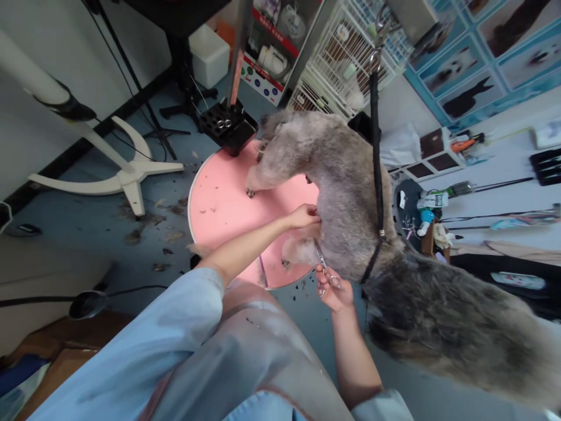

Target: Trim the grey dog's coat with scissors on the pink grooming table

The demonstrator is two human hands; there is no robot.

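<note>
A grey dog (350, 175) with close-cut fur stands on a round pink table (214, 204), a black strap (376, 152) around its body. My left hand (305, 216) is closed at the dog's flank, its fingertips against the fur; what they pinch, if anything, is hidden. Below it, my right hand (335, 290) has its fingers through the handles of a pair of scissors (322, 257). Their blades point up toward the dog's belly and leg, near my left hand. Whether the tips touch the fur I cannot tell.
A black tool holder (228, 126) with scissors in it sits at the table's far edge. White wire cages (342, 52) stand behind. Cut fur (140, 228) litters the floor, near a white stand base (127, 175). Bottles and tools (427, 216) lie at the right.
</note>
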